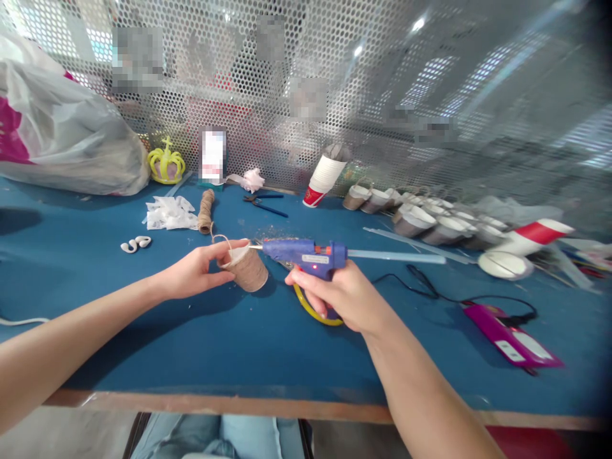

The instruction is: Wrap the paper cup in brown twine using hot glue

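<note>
My left hand (198, 271) grips a small paper cup (248, 271) wrapped in brown twine, its open rim tilted up and to the left. A strand of twine rises from the rim toward a twine roll (206, 210) just behind. In my right hand (342, 290) is a blue glue gun (296, 253) with a small red light showing. Its metal nozzle points left, at or very near the cup's rim; whether they touch I cannot tell. A long clear glue stick (396, 256) sticks out of the gun's back. Beneath the right hand lies a yellow ring-shaped thing (310, 307), partly hidden.
Blue pliers (268, 205), white crumpled pieces (171, 213) and white earbuds (136, 243) lie behind my hands. Stacked cups (326, 175) lean against the perforated metal screen (239, 83). Several wrapped cups (415, 220) stand at right, near a purple power strip (514, 338) with a black cord.
</note>
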A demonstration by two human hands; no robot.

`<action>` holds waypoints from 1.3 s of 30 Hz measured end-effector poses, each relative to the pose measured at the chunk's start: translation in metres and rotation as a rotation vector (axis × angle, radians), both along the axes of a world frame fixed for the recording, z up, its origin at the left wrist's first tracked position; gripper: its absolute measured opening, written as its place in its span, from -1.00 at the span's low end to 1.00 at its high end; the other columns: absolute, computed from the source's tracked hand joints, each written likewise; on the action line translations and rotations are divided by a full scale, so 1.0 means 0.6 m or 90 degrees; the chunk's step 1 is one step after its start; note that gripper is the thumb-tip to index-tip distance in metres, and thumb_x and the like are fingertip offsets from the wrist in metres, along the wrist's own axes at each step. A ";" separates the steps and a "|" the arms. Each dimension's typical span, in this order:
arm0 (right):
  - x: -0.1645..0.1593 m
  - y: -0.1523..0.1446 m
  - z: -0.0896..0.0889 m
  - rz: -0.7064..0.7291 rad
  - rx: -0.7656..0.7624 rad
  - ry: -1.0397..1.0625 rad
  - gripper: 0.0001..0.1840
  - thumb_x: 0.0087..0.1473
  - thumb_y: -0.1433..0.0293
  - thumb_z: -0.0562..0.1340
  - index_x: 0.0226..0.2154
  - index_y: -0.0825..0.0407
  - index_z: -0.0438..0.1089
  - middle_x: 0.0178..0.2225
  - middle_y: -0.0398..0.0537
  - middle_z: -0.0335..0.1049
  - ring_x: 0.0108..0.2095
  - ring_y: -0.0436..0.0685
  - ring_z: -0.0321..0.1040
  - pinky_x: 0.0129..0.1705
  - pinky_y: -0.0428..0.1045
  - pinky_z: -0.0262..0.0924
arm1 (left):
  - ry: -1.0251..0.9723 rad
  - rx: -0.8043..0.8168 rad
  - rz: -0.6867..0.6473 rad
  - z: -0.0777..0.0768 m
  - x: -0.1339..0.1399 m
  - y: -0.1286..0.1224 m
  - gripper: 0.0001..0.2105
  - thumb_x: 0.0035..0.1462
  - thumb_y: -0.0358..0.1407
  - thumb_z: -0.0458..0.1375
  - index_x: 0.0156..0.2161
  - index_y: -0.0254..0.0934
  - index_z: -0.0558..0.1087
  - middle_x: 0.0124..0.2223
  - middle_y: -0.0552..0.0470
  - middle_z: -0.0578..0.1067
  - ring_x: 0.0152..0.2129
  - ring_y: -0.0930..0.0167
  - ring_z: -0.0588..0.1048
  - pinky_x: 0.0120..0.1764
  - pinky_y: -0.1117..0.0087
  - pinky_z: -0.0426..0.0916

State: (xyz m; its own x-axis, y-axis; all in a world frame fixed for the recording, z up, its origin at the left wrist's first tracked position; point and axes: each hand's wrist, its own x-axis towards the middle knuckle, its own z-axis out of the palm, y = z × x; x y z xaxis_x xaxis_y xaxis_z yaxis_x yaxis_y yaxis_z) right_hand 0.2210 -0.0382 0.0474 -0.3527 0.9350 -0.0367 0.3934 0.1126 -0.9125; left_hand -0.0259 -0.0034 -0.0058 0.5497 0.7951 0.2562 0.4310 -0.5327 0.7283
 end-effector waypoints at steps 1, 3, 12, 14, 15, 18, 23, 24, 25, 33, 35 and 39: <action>0.005 0.006 0.002 -0.012 -0.009 0.032 -0.77 0.00 0.26 0.19 -0.44 0.12 0.34 -0.82 -0.31 0.12 -0.77 -0.11 0.04 -0.67 -0.14 0.00 | 0.002 -0.004 0.003 0.001 0.000 -0.001 -0.49 0.07 -0.31 0.07 0.16 -0.29 0.15 -0.21 -0.01 0.41 -0.35 0.43 0.34 -0.20 0.37 0.29; 0.016 0.021 0.006 -0.055 -0.009 0.084 -0.77 -0.05 0.26 0.23 -0.45 0.13 0.35 -0.79 -0.28 0.16 -0.74 -0.11 0.07 -0.66 -0.15 0.00 | 0.002 -0.012 0.008 0.003 0.001 -0.002 -0.48 0.07 -0.31 0.08 0.16 -0.30 0.14 -0.26 0.02 0.40 -0.37 0.44 0.34 -0.23 0.39 0.30; 0.058 0.143 -0.024 -0.275 -0.108 0.035 -0.70 -0.07 0.28 0.28 -0.63 0.15 0.31 -0.63 -0.10 0.31 -0.68 -0.13 0.12 -0.65 -0.17 0.09 | -0.016 -0.013 -0.001 0.006 0.003 -0.004 -0.48 0.06 -0.33 0.07 0.16 -0.34 0.15 -0.38 0.09 0.32 -0.43 0.47 0.32 -0.25 0.42 0.30; 0.064 0.164 -0.039 -0.285 -0.130 0.002 -0.73 -0.06 0.34 0.29 -0.62 0.16 0.29 -0.64 -0.13 0.28 -0.69 -0.13 0.11 -0.63 -0.15 0.11 | -0.017 -0.011 0.000 0.005 0.004 -0.004 -0.48 0.06 -0.33 0.08 0.15 -0.35 0.16 -0.38 0.09 0.31 -0.42 0.47 0.32 -0.24 0.42 0.30; 0.067 0.172 -0.045 -0.288 -0.139 -0.017 -0.77 -0.05 0.37 0.28 -0.59 0.18 0.31 -0.61 -0.11 0.29 -0.66 -0.12 0.14 -0.60 -0.14 0.14 | -0.017 -0.010 0.001 0.005 0.004 -0.004 -0.48 0.05 -0.33 0.08 0.15 -0.34 0.16 -0.37 0.08 0.31 -0.42 0.46 0.32 -0.24 0.42 0.30; 0.071 0.187 -0.059 -0.287 -0.162 -0.075 -0.78 0.06 0.36 0.19 -0.27 0.20 0.35 -0.32 0.00 0.37 -0.41 0.00 0.33 -0.37 -0.03 0.29 | -0.020 -0.011 0.001 0.004 0.004 -0.004 -0.48 0.05 -0.33 0.08 0.15 -0.33 0.16 -0.36 0.07 0.31 -0.41 0.46 0.33 -0.23 0.40 0.30; 0.067 0.196 -0.070 -0.287 -0.144 -0.154 -0.65 0.12 0.31 0.13 -0.04 0.09 0.24 -0.06 0.03 0.27 -0.15 0.13 0.31 -0.16 0.13 0.26 | -0.022 -0.021 0.002 0.004 0.004 -0.005 -0.48 0.06 -0.31 0.08 0.15 -0.31 0.16 -0.35 0.06 0.32 -0.40 0.45 0.33 -0.25 0.41 0.30; 0.065 0.197 -0.071 -0.287 -0.134 -0.168 -0.65 0.12 0.31 0.13 -0.04 0.09 0.24 -0.06 0.02 0.27 -0.15 0.12 0.31 -0.17 0.12 0.27 | -0.022 -0.021 0.002 0.004 0.004 -0.005 -0.48 0.06 -0.31 0.08 0.15 -0.31 0.16 -0.35 0.06 0.32 -0.40 0.45 0.33 -0.25 0.41 0.30; 0.062 0.198 -0.073 -0.287 -0.122 -0.182 -0.66 0.12 0.30 0.13 -0.05 0.10 0.25 -0.08 0.02 0.29 -0.17 0.11 0.32 -0.18 0.11 0.27 | -0.022 -0.018 0.002 0.004 0.004 -0.005 -0.48 0.06 -0.31 0.08 0.15 -0.32 0.16 -0.36 0.07 0.32 -0.41 0.45 0.33 -0.26 0.41 0.30; 0.019 0.186 -0.044 -0.294 0.151 -0.294 -0.78 -0.13 0.28 0.31 -0.48 0.10 0.37 -0.27 0.15 0.38 -0.09 0.27 0.26 -0.13 0.05 0.15 | -0.026 0.007 0.000 0.003 0.004 -0.002 -0.48 0.05 -0.33 0.08 0.15 -0.29 0.17 -0.37 0.08 0.33 -0.42 0.47 0.32 -0.24 0.41 0.31; -0.009 0.167 -0.020 -0.246 0.224 -0.291 -0.78 -0.09 0.24 0.27 -0.47 0.08 0.38 -0.20 0.11 0.36 -0.06 0.22 0.22 -0.06 0.04 0.09 | -0.023 0.003 -0.003 0.004 0.004 -0.003 -0.47 0.05 -0.34 0.08 0.16 -0.31 0.15 -0.36 0.08 0.34 -0.42 0.47 0.33 -0.24 0.41 0.31; -0.086 0.126 0.017 0.074 0.319 -0.221 -0.71 0.06 0.20 0.13 -0.41 0.06 0.42 -0.25 -0.02 0.41 -0.16 0.08 0.31 -0.08 -0.04 0.12 | -0.012 0.007 -0.005 0.005 0.006 -0.005 -0.55 0.04 -0.34 0.07 0.08 -0.34 0.23 -0.37 0.06 0.36 -0.42 0.44 0.35 -0.28 0.40 0.31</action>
State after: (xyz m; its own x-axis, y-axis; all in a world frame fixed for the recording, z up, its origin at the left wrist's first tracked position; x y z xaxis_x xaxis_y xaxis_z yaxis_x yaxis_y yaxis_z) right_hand 0.1697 0.0376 0.0576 -0.4991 0.8246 0.2664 0.6169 0.5539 -0.5591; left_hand -0.0225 -0.0064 -0.0026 0.5503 0.7882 0.2756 0.4132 -0.5439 0.7304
